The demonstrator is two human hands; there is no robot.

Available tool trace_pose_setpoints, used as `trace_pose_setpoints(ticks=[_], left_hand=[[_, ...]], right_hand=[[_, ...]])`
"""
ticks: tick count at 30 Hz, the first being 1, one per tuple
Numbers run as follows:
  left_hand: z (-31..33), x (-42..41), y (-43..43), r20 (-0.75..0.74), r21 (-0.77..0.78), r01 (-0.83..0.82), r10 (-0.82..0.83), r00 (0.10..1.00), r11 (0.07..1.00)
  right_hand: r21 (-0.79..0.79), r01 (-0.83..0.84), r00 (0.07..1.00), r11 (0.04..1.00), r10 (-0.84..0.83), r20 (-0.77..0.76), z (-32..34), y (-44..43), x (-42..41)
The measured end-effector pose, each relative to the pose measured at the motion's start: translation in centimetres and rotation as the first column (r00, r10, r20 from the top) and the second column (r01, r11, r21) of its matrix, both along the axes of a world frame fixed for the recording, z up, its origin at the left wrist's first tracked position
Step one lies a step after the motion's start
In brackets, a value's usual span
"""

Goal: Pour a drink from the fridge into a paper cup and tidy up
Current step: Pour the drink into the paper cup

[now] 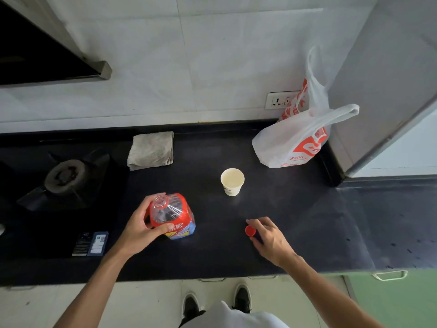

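Fingers (149,202) and thumb of the left hand (139,223) wrap the shoulder of the bottle (173,214), which stands upright and uncapped on the counter (212,256); the grip probably serves to steady it, mouth up, for capping. The right hand (269,237) curls over the red cap (250,231) to the bottle's right, its fingertips pinching it; whether the cap sits on the counter or is just clear of it, I cannot tell. The cup (232,182) stands apart, behind and between the two hands, with a pale fill inside, so pouring looks done and tidying is in hand. It sits far enough back that the cap's path to the bottle should miss it. A cloth (151,150) lies near the wall, and a bag (293,140) slumps at the right.
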State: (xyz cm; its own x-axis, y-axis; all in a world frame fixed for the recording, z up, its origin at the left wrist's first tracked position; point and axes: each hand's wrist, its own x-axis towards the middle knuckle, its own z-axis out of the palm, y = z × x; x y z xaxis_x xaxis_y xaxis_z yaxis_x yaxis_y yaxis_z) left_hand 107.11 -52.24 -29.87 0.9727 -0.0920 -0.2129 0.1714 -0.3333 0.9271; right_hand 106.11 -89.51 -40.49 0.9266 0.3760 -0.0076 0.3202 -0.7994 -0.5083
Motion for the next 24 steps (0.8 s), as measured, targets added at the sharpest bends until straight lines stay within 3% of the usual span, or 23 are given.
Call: trace_pose_setpoints(ticks=[4, 10, 24], left_hand=[[0.1, 0.0, -0.1, -0.001, -0.011, 0.002, -0.002, 1.000, 1.000], [0.2, -0.2, -0.3, 0.020, 0.016, 0.022, -0.023, 1.000, 1.000], [-1.0, -0.1, -0.1, 0.051, 0.033, 0.060, -0.062, 0.997, 0.998]], right_hand=[[0.093, 0.093, 0.996, 0.991, -0.093, -0.003, 1.1, 0.4, 1.2], [0.257, 0.308, 0.951, 0.916, -0.284, -0.125, 3.4, 2.9, 6.5], [0.394, 0.419, 0.903, 0.818, -0.333, -0.271, 3.6, 7.5, 11.4]])
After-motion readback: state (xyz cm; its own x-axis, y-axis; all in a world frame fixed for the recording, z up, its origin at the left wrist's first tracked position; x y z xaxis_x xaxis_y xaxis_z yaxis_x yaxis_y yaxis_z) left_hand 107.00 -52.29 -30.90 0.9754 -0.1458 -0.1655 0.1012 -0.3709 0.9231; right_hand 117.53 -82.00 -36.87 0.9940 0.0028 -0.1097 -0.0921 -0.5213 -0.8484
